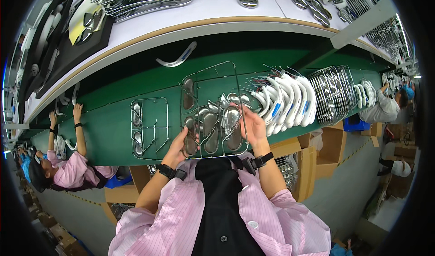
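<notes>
A wire rack (210,70) stands in front of me, with several shiny oval metal plates (210,128) clipped in its lower row and one at its upper left. My left hand (177,146) is closed around the rack's lower left side, thumb beside an oval plate. My right hand (253,125) has its fingers and thumb closed on a chrome oval piece (232,116) at the rack's lower right. Behind the wires lie loose chrome oval pieces (233,97), partly hidden by the rack and my fingers.
Left of my hands lies a second wire rack (150,128) with two oval plates. White curved handles (290,100) with wires are piled to the right, beside stacked racks (333,93). A shelf edge (217,24) overhangs the green bench (106,133). A co-worker (68,167) reaches in at left.
</notes>
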Demonstrator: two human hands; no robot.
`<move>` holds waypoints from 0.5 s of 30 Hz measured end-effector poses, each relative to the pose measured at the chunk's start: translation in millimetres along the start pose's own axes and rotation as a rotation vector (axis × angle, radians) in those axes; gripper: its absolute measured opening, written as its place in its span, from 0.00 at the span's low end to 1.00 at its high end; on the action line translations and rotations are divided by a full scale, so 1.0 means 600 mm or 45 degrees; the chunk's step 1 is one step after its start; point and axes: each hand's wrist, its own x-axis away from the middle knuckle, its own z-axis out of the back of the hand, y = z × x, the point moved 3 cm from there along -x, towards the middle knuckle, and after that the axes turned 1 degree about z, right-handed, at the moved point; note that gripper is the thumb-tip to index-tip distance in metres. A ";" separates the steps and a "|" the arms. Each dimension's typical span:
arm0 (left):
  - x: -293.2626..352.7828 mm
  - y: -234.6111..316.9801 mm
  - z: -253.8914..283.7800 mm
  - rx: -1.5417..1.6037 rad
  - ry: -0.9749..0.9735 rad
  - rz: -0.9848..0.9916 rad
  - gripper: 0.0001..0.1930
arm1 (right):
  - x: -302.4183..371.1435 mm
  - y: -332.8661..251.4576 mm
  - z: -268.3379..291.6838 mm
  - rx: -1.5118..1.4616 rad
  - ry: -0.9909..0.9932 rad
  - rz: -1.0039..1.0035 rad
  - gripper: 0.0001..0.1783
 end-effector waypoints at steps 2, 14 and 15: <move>0.004 0.000 0.014 0.072 0.036 -0.006 0.20 | -0.010 0.024 -0.036 0.115 -0.181 -0.036 0.27; -0.034 0.073 0.040 0.028 0.105 -0.358 0.18 | -0.031 0.107 0.044 0.306 0.314 -0.061 0.19; -0.036 0.076 0.041 0.014 0.089 -0.376 0.19 | -0.028 0.098 0.049 0.309 0.317 -0.064 0.19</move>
